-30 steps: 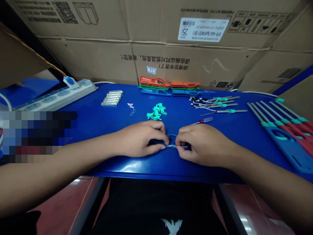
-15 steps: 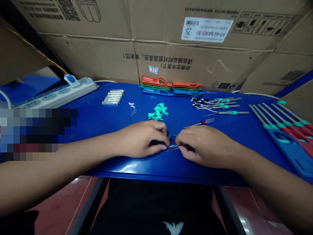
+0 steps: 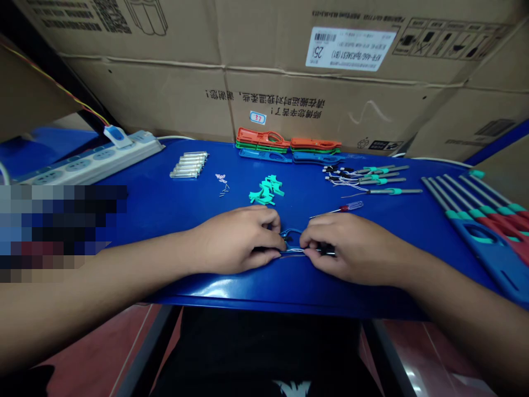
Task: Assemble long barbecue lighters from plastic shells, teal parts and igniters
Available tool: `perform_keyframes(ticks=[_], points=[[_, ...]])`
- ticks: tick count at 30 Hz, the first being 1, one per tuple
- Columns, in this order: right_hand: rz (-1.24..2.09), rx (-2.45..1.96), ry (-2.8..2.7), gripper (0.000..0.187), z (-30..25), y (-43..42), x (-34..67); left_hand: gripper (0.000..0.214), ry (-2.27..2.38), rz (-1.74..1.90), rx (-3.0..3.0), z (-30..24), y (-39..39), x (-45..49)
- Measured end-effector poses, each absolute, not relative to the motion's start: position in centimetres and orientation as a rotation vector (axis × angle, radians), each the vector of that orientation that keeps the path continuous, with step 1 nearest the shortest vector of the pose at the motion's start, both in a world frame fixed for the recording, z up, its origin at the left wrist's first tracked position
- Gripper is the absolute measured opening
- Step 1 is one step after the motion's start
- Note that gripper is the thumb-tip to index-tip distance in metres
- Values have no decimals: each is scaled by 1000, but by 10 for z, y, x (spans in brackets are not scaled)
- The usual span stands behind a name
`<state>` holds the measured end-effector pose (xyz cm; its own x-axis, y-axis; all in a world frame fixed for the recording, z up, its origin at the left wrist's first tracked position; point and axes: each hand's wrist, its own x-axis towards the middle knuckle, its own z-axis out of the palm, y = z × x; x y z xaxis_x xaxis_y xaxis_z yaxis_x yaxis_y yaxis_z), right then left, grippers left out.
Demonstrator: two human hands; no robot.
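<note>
A blue plastic lighter casing half (image 3: 294, 231) lies low over the table between my hands, mostly hidden by them. My left hand (image 3: 243, 238) is closed on its left part, beside a small black piece (image 3: 286, 239). Thin white wires (image 3: 294, 250) run along the casing's near edge, and my right hand (image 3: 347, 245) pinches them between thumb and fingertips. Under the right fingers a dark part shows; its kind is unclear. Just beyond that hand lies a screwdriver (image 3: 351, 207) with a clear and red handle.
Green plastic pieces (image 3: 266, 190), small screws (image 3: 224, 190) and clear cylinders (image 3: 189, 165) lie beyond my hands. Stacked casings (image 3: 264, 140) stand against the cardboard (image 3: 165, 105). Metal tubes with wires (image 3: 384, 179) and assembled lighters (image 3: 475, 237) are right, a power strip (image 3: 136, 144) left.
My fingertips have drawn slightly apart, so more of the blue casing and white wires shows. A dark part now shows under my right fingers.
</note>
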<state>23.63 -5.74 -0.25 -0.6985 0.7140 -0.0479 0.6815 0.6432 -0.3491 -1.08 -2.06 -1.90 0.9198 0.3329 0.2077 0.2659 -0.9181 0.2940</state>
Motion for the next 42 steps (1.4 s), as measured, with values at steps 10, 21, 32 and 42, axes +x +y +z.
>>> perform_keyframes(ticks=[10, 21, 32, 42], points=[[227, -1019, -2902, 19, -6, -59, 238, 20, 458, 386, 2711, -20, -18, -11], [324, -968, -2920, 22, -3, -57, 243, 21, 458, 354, 2833, -19, -22, -13], [508, -1009, -2738, 17, 10, -48, 281, 20, 477, 359, 2688, -17, -20, -13], [620, -957, -2808, 26, 0, -44, 280, 19, 474, 343, 2599, -15, -17, -13]])
